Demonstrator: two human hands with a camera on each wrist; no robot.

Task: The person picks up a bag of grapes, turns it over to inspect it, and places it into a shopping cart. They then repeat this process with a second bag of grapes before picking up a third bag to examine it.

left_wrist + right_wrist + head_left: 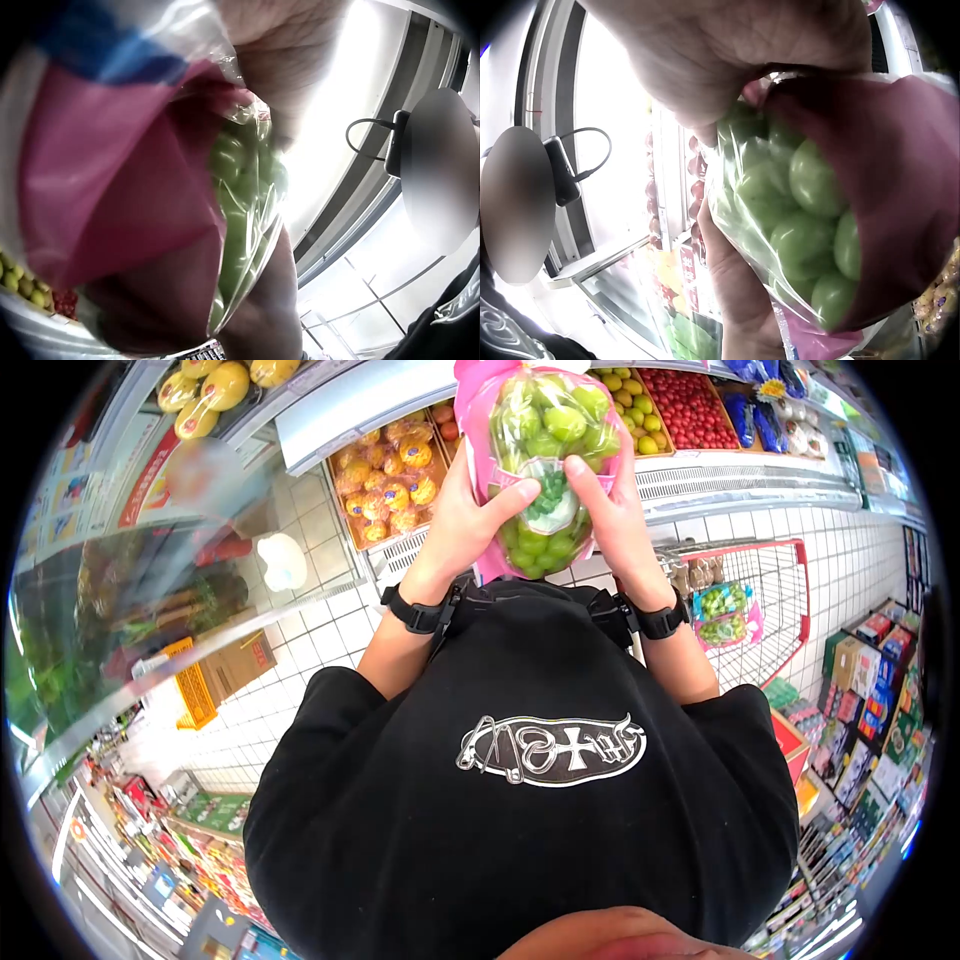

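Observation:
A pink plastic bag of green grapes (565, 425) with a clear window hangs between both hands in front of my chest. My left hand (458, 520) grips its left side, thumb lying over the clear front. On the opposite side my right hand (622, 515) holds the bag, with its thumb also on the window. The other fingers are mostly hidden behind the bag. Up close in the right wrist view, large round grapes (802, 240) press against the clear film. The left wrist view shows the pink side (127, 180) of the bag filling much of the frame.
A shopping cart with a red rim (804, 600) stands at the right, holding another bag of green grapes (722, 605). Ahead, a fruit shelf carries a crate of wrapped yellow-orange fruit (390, 475), red fruit (690, 410) and green-yellow fruit (640, 420). A cardboard box (238, 660) sits at the left.

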